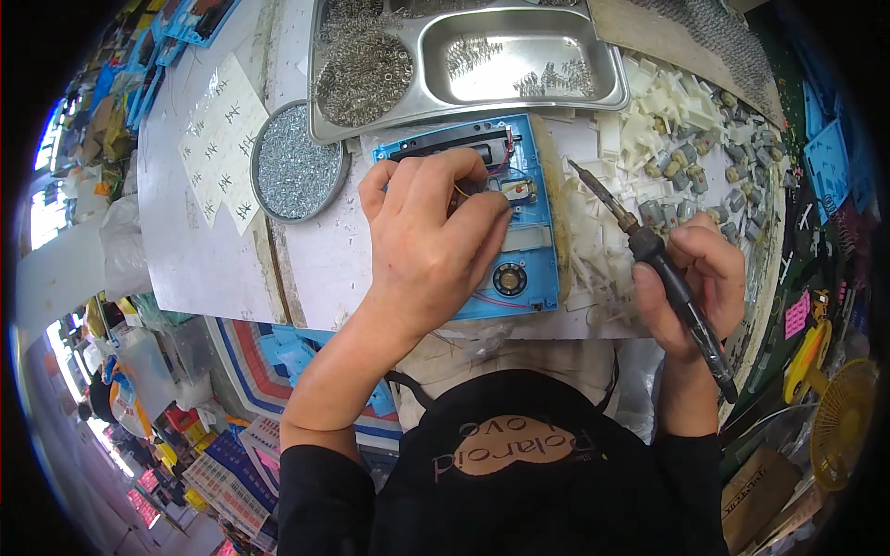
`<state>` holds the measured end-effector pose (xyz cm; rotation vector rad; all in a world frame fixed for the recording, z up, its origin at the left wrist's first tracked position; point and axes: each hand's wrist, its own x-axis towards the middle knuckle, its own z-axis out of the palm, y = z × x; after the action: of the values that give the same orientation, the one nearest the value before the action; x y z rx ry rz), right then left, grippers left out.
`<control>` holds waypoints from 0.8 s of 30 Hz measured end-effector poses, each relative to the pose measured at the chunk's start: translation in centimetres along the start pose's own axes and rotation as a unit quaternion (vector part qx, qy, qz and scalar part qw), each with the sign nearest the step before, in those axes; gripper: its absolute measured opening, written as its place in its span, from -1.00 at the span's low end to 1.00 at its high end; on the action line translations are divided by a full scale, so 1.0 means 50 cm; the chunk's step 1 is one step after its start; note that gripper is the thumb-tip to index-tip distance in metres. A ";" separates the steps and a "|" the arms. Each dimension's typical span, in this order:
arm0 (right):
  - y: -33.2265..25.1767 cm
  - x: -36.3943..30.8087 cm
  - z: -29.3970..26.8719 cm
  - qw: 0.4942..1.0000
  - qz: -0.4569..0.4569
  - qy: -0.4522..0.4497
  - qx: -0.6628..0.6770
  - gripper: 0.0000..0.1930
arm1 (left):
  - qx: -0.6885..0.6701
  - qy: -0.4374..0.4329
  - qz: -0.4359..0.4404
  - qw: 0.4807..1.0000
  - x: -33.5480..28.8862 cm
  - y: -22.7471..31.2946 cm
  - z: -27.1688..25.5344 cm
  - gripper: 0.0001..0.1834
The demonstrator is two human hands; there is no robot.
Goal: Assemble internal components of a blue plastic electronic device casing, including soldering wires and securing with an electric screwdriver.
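A blue plastic casing (545, 264) lies on the worktable in front of me. Inside it are a round black speaker (509, 279), thin coloured wires and a small white part with a metal piece (519, 191). My left hand (422, 236) rests over the casing's left half, fingers bent and drawn together down into it. Whatever they pinch is hidden beneath the hand. To the right of the casing, my right hand (712, 278) grips a soldering iron (663, 262) by its black handle. Its tip points up and left, apart from the casing.
A steel tray (519, 104) of small metal springs stands behind the casing. Left of it sit a round dish (298, 162) of tiny metal pieces and a marked white sheet (222, 139). White plastic parts (640, 120) and grey pieces (684, 165) are heaped at right, beside a yellow fan (842, 422).
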<state>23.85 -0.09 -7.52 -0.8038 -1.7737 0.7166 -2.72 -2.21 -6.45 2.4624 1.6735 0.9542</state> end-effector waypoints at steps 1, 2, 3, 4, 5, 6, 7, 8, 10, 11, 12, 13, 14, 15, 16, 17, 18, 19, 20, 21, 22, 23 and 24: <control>0.000 0.000 -0.001 1.000 0.000 -0.001 0.000 -0.54 | 0.000 -0.002 -0.001 1.000 0.000 0.000 0.000 -0.80; 0.000 0.001 -0.001 1.000 0.000 -0.002 -0.001 -0.54 | -0.001 -0.004 -0.002 1.000 0.001 0.000 -0.001 -0.80; 0.000 0.002 -0.002 1.000 0.001 -0.003 -0.003 -0.54 | -0.002 -0.006 -0.003 1.000 0.000 0.001 -0.001 -0.80; -0.001 0.002 -0.002 1.000 0.002 -0.004 -0.005 -0.55 | -0.003 -0.005 -0.003 1.000 0.000 0.000 0.000 -0.80; 0.000 0.002 -0.001 1.000 -0.003 -0.002 -0.007 -0.55 | -0.004 -0.003 -0.003 1.000 -0.002 -0.001 0.001 -0.80; 0.001 0.003 0.001 1.000 -0.008 0.000 -0.008 -0.55 | -0.005 -0.002 -0.003 1.000 -0.002 -0.001 0.001 -0.80; 0.002 0.003 0.002 1.000 -0.012 0.002 -0.009 -0.55 | -0.008 -0.002 -0.004 1.000 -0.001 -0.001 0.000 -0.80; 0.002 0.003 0.001 1.000 -0.011 0.003 -0.007 -0.55 | -0.011 -0.003 -0.006 1.000 0.000 0.000 -0.001 -0.80; 0.004 0.003 0.002 1.000 -0.012 0.005 -0.002 -0.54 | -0.031 0.016 -0.023 0.999 0.003 0.001 -0.002 -0.80; 0.005 0.003 0.001 1.000 -0.005 0.003 0.003 -0.54 | -0.049 0.037 -0.040 0.997 0.008 0.003 -0.003 -0.80; 0.003 0.004 -0.001 1.000 0.002 0.001 0.008 -0.54 | -0.067 0.057 -0.057 0.995 0.012 0.005 -0.005 -0.80; 0.001 0.004 -0.001 1.000 0.009 -0.001 0.013 -0.54 | -0.055 0.051 -0.060 0.995 0.018 0.003 -0.004 -0.78; -0.001 0.005 0.000 1.000 0.008 -0.003 0.012 -0.54 | -0.044 0.045 -0.064 0.996 0.028 -0.003 0.000 -0.75; -0.002 0.007 0.000 1.000 0.007 -0.005 0.011 -0.54 | -0.032 0.042 -0.067 0.996 0.037 -0.011 0.006 -0.73; -0.003 0.009 0.000 1.000 0.005 -0.008 0.009 -0.54 | -0.004 0.046 -0.016 0.999 0.043 -0.021 0.011 -0.74; -0.006 0.009 0.000 1.000 0.009 -0.006 0.014 -0.54 | -0.023 0.042 -0.006 0.999 0.043 -0.022 0.008 -0.75; -0.010 0.007 -0.002 1.000 0.013 -0.004 0.017 -0.54 | -0.044 0.037 0.005 0.998 0.044 -0.026 0.004 -0.76; -0.014 0.006 -0.004 1.000 0.018 -0.002 0.021 -0.54 | -0.065 0.033 0.015 0.997 0.044 -0.030 -0.001 -0.76; -0.016 0.006 -0.008 0.999 0.026 -0.001 0.023 -0.54 | -0.092 0.032 0.034 0.995 0.040 -0.038 -0.014 -0.77; -0.015 0.003 -0.012 0.999 0.036 0.002 0.027 -0.55 | -0.141 0.017 -0.007 0.990 0.029 -0.044 -0.022 -0.79; -0.015 0.003 -0.012 0.998 0.046 0.003 0.031 -0.55 | -0.189 0.002 -0.047 0.981 0.012 -0.049 -0.027 -0.80; -0.015 0.004 -0.009 0.998 0.054 0.002 0.034 -0.55 | -0.236 -0.012 -0.088 0.968 -0.001 -0.049 -0.033 -0.82; -0.015 0.006 -0.004 0.997 0.061 -0.001 0.038 -0.55 | -0.272 -0.030 -0.174 0.946 -0.011 -0.044 -0.043 -0.85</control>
<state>23.83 -0.27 -6.69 -0.8650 -1.7006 0.8607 -5.76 -2.40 -5.71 1.7572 1.4946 1.0924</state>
